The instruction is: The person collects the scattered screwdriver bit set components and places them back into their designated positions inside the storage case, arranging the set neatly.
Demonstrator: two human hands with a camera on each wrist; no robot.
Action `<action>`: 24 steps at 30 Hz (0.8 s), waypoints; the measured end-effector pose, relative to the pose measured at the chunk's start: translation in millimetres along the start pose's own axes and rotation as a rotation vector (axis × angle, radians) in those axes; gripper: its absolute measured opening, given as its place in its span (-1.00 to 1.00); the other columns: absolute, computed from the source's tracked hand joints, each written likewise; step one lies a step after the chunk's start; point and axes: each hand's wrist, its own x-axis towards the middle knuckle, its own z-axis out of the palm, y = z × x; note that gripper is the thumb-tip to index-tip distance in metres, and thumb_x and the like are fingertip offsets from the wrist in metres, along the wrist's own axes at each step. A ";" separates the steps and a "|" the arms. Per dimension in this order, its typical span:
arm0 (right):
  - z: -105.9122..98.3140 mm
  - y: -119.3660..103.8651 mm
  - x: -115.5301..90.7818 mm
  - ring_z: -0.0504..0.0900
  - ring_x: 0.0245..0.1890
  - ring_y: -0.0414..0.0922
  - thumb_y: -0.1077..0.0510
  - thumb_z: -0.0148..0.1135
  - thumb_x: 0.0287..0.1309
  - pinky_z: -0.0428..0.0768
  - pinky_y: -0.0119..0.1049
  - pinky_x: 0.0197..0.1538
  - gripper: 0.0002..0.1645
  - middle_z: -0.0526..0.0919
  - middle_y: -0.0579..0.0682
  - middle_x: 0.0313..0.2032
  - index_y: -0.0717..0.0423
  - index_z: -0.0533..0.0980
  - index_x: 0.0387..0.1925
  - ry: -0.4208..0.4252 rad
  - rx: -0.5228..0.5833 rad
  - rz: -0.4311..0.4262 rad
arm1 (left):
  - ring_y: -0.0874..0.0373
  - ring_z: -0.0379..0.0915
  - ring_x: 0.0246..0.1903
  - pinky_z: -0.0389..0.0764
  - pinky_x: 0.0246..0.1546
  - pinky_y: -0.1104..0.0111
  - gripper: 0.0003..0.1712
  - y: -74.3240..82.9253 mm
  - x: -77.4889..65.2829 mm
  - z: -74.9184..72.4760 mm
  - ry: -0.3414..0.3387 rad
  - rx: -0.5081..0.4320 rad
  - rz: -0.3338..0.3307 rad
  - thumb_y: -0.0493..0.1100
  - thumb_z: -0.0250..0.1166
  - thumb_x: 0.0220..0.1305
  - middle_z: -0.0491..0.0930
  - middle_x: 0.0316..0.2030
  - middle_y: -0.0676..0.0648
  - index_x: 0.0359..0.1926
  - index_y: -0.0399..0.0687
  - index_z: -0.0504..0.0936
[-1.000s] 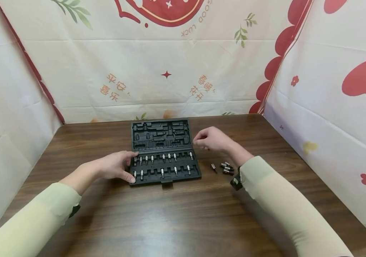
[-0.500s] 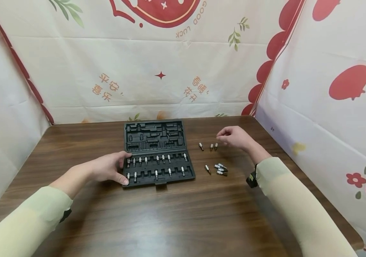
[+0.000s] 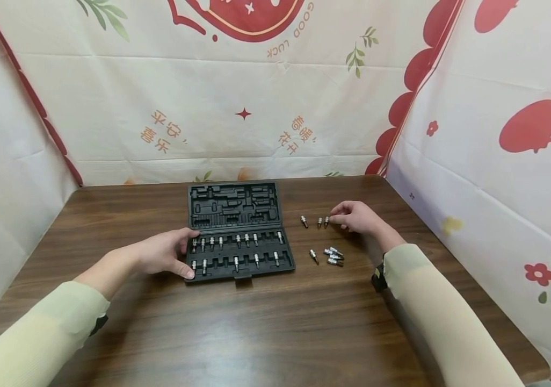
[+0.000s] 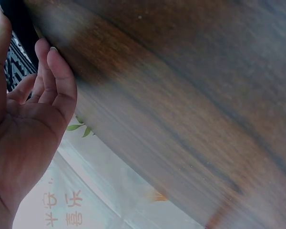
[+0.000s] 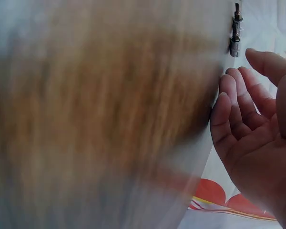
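An open black socket case (image 3: 241, 263) lies on the table, with several silver bit sockets (image 3: 237, 263) seated in two rows of its lower half. My left hand (image 3: 164, 251) grips the left end of that half, thumb on the front corner and a finger near the hinge. In the left wrist view the left hand (image 4: 28, 114) shows its other fingers loosely bent beside the case. Right of the case, my right hand (image 3: 360, 217) is low over the table, fingertips at a small bit socket (image 3: 326, 221). The right wrist view shows a gap between thumb and fingers, with bit sockets (image 5: 235, 45) just beyond.
Two more bit sockets, one upright-looking (image 3: 319, 222) and one slanted (image 3: 304, 221), lie left of my right hand. Nearer me are a single bit socket (image 3: 313, 256) and a small pile of bit sockets (image 3: 334, 258). Printed cloth (image 3: 246, 140) closes off the table's back and sides.
My right hand has moved right, away from the case, then dropped a little beside the back row of loose bit sockets. The left hand keeps its hold. The head view has shifted slightly.
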 end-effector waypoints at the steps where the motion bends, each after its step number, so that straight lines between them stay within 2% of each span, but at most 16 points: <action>1: 0.8 -0.8 0.0 0.60 -0.31 -0.11 -0.01 0.41 0.50 0.63 -0.24 -0.23 -0.56 0.67 0.01 -0.24 0.22 0.64 0.17 -0.004 -0.002 -0.002 | 0.01 0.54 -0.03 0.54 0.12 0.08 0.26 0.1 -0.2 -0.1 0.000 0.000 -0.002 0.04 0.77 0.08 0.64 -0.03 -0.19 0.61 -0.36 0.27; 8: 1.7 -11.5 2.7 0.60 -0.30 -0.10 -0.13 0.40 0.51 0.56 -0.21 -0.21 -0.51 0.65 0.00 -0.28 0.12 0.63 0.22 -0.047 -0.051 0.014 | 0.00 0.54 -0.03 0.55 0.11 0.07 0.26 -1.0 -1.9 -1.1 0.000 0.003 -0.005 0.04 0.77 0.10 0.64 -0.02 -0.20 0.62 -0.36 0.26; 13: 4.0 -16.6 6.3 0.60 -0.38 -0.12 -0.10 0.41 0.50 0.55 -0.23 -0.25 -0.58 0.66 -0.03 -0.34 0.12 0.67 0.12 -0.039 -0.075 0.046 | 0.03 0.56 -0.06 0.57 0.10 0.09 0.26 -2.5 -2.6 -0.8 0.004 -0.002 0.009 0.04 0.76 0.10 0.65 -0.03 -0.19 0.61 -0.38 0.26; 18: 6.9 -19.6 6.9 0.62 -0.33 -0.13 -0.01 0.43 0.49 0.63 -0.26 -0.22 -0.64 0.68 0.00 -0.29 0.19 0.68 0.07 -0.038 -0.093 0.072 | 0.05 0.57 -0.08 0.58 0.09 0.10 0.25 -4.0 -1.9 0.2 0.003 -0.003 0.016 0.04 0.76 0.11 0.66 -0.03 -0.19 0.61 -0.38 0.26; 24: 5.4 -17.6 1.8 0.73 -0.23 -0.09 0.18 0.40 0.48 0.78 -0.25 -0.14 -0.71 0.77 0.13 -0.19 0.32 0.66 0.06 -0.035 -0.045 0.103 | 0.01 0.56 -0.02 0.56 0.14 0.06 0.26 -1.8 -0.4 -0.2 -0.002 0.010 -0.001 0.08 0.75 0.12 0.66 0.00 -0.20 0.62 -0.36 0.26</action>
